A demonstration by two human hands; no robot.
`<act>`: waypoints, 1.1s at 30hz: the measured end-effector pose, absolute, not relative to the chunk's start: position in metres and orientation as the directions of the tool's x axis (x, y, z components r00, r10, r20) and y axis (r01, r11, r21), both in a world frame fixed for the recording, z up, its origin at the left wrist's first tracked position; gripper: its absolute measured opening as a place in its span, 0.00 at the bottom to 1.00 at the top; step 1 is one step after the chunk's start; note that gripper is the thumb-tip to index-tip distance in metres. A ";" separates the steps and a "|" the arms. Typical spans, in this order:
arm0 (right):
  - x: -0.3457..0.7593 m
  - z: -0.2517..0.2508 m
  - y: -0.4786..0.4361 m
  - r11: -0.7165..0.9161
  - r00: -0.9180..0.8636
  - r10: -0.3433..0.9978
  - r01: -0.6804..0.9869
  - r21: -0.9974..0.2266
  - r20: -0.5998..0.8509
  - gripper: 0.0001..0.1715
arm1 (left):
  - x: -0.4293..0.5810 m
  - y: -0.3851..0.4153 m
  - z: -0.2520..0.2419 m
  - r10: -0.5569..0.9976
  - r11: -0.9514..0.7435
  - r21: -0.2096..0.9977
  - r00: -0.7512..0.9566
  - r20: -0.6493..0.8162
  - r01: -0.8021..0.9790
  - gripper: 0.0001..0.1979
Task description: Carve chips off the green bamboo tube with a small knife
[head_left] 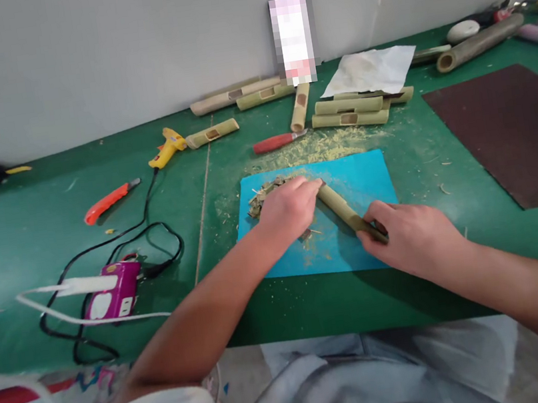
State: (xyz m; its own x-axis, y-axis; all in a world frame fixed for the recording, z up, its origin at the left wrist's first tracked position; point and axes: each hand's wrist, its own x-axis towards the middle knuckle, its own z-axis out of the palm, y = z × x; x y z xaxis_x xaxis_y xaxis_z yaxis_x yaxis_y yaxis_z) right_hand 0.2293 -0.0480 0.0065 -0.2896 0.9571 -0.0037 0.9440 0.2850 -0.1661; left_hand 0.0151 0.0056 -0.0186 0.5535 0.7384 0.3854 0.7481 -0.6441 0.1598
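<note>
While my right hand grips the near end of a pale green, hollow bamboo tube, its fingers closed around it, my left hand has its fingers curled at the far end, touching it; whether those fingers are fully closed on it I cannot tell. The tube slants from far left to near right above a bright blue rectangular sheet, which lies on the green tabletop; a heap of brownish bamboo chips sits at the sheet's far left corner, partly behind my left hand. Just beyond the sheet, pale yellowish shavings are strewn near a red-handled knife; farther off, short notched bamboo pieces lie stacked, with a crumpled white paper on top. To the left are a yellow glue gun, an orange cutter and, nearer, a purple power block; to the right lies a dark brown flat sheet.
</note>
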 end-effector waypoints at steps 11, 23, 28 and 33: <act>0.230 0.005 -0.048 0.308 -0.310 0.951 0.935 -0.179 0.015 0.11 | 0.020 0.002 -0.020 0.710 -0.681 0.160 0.592 0.381 0.714 0.18; 0.231 0.006 -0.047 0.298 -0.305 0.952 0.936 -0.190 -0.007 0.11 | 0.018 -0.001 -0.023 0.622 -0.778 0.177 0.700 0.351 0.603 0.18; 0.230 0.006 -0.047 0.274 -0.283 0.959 0.941 -0.198 -0.019 0.11 | 0.016 0.004 -0.021 0.709 -0.665 0.145 0.558 0.432 0.732 0.19; 0.231 0.006 -0.046 0.278 -0.289 0.957 0.939 -0.201 -0.024 0.12 | 0.016 0.002 -0.018 0.642 -0.750 0.123 0.671 0.370 0.650 0.19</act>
State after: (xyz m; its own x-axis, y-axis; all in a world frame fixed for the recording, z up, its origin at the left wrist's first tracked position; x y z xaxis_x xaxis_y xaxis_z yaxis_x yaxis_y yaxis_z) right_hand 0.2306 -0.0462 0.0059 -0.2886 0.9572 -0.0237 0.9393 0.2782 -0.2007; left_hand 0.0161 0.0020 -0.0184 0.6713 0.6420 0.3704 0.6496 -0.7503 0.1229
